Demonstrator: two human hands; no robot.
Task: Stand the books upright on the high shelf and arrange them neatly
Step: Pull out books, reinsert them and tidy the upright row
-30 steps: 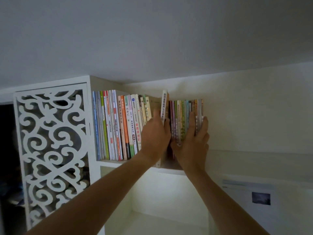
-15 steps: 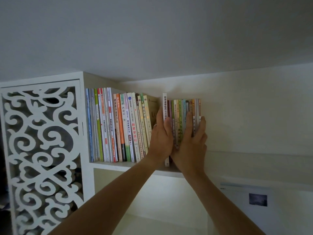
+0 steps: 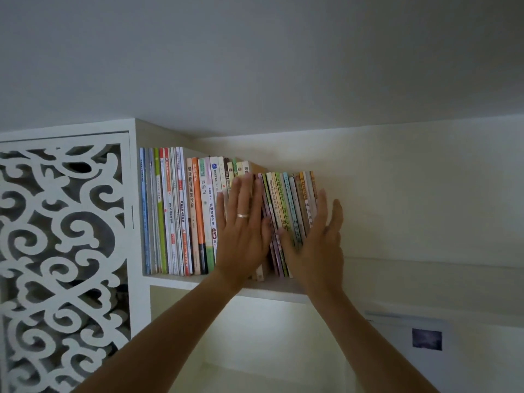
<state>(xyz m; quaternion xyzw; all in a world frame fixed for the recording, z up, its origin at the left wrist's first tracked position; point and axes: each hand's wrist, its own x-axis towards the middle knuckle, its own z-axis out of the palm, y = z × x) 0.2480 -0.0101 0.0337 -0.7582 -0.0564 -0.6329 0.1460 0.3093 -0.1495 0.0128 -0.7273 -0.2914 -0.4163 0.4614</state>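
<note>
A row of thin, colourful books [image 3: 181,214] stands upright on the high white shelf [image 3: 272,290], just under the ceiling. My left hand [image 3: 243,231], with a ring on one finger, lies flat and open against the spines in the middle of the row. My right hand [image 3: 317,245] is also flat with fingers spread, pressed on the right group of books [image 3: 286,205], which lean slightly to the left. Its fingertips reach past the last book at the right end. A white spine shows low between my hands.
A white carved lattice panel [image 3: 62,251] bounds the shelf on the left. The ceiling sits close above the book tops. Bare wall runs to the right of the books. Below the shelf is a lit open compartment [image 3: 255,344], and a paper sheet with a small picture [image 3: 425,338] hangs lower right.
The tall white book my left hand gripped has been pushed in among the others. Both hands have let go and now lie flat on the spines. The gap in the row has closed.
</note>
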